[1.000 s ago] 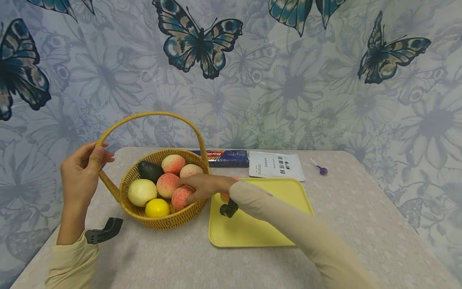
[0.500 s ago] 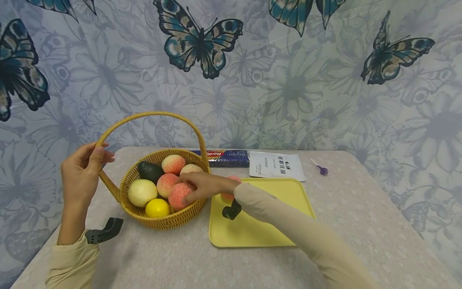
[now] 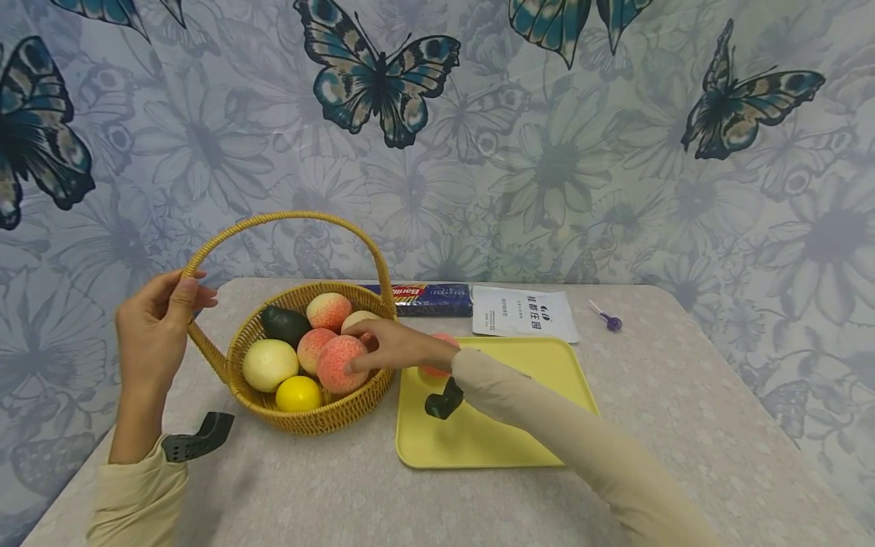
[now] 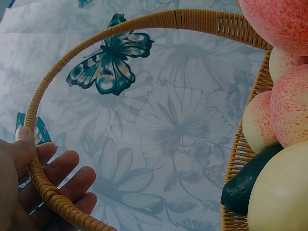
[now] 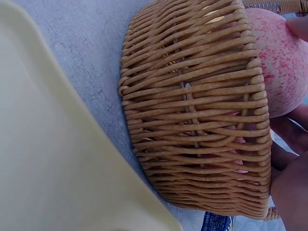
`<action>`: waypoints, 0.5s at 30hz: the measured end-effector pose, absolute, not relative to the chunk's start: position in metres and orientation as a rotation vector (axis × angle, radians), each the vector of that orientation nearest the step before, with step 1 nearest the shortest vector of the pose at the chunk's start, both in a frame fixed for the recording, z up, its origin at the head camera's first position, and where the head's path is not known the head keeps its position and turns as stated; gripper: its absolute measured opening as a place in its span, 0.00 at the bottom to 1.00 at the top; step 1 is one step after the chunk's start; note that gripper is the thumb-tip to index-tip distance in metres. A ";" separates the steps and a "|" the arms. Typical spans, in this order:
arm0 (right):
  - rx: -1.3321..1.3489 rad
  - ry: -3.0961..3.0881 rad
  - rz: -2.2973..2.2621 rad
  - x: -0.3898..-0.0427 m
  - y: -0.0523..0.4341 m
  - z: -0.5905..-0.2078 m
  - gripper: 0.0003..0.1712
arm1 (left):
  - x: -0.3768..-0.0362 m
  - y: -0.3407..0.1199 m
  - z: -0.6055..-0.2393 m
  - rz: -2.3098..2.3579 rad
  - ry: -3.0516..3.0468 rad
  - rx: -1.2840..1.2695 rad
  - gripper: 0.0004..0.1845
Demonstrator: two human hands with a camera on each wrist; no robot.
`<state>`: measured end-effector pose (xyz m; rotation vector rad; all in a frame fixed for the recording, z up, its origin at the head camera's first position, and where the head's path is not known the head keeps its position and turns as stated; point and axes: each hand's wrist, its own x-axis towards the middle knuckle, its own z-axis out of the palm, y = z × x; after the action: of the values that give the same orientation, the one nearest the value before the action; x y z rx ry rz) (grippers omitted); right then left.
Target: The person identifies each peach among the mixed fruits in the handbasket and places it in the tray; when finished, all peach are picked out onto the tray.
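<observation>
My left hand (image 3: 152, 327) grips the left side of the wicker basket's handle (image 3: 294, 216), thumb over it and fingers behind it. With my right hand (image 3: 396, 346) I hold a pink-red peach (image 3: 340, 366) by its right side, at the basket's right rim. In the right wrist view this peach (image 5: 279, 62) bulges above the wicker wall (image 5: 192, 106). Other peaches (image 3: 329, 311), a dark green avocado (image 3: 285, 325), a pale yellow-green round fruit (image 3: 270, 365) and a yellow lemon (image 3: 298, 394) lie in the basket.
Right of the basket lies a yellow tray (image 3: 492, 433); a peach (image 3: 443, 339) on its left part is half hidden by my right wrist. Behind stand a blue spaghetti box (image 3: 437, 300) and a white packet (image 3: 522, 313). A purple lollipop (image 3: 612, 323) lies farther right.
My right hand has raised the pink-red peach a little and shifted slightly right, so the peach shows more fully. My left hand stays on the handle.
</observation>
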<state>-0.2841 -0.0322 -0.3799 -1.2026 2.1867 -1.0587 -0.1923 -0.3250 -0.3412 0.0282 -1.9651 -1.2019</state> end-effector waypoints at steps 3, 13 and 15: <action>-1.204 2.168 -1.085 -0.284 -0.031 -0.381 0.38 | -0.192 -0.325 -0.341 -1.199 -1.966 0.028 0.15; -1.239 2.115 -1.151 -0.281 -0.026 -0.381 0.36 | -0.192 -0.324 -0.343 -1.191 -1.974 0.041 0.15; -1.248 2.106 -1.159 -0.280 -0.024 -0.381 0.35 | -0.192 -0.324 -0.343 -1.191 -1.973 0.041 0.15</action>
<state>-0.2799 -0.0245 -0.3811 -1.2482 2.1064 -1.1592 -0.1917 -0.3238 -0.3428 0.0409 -1.9729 -1.1906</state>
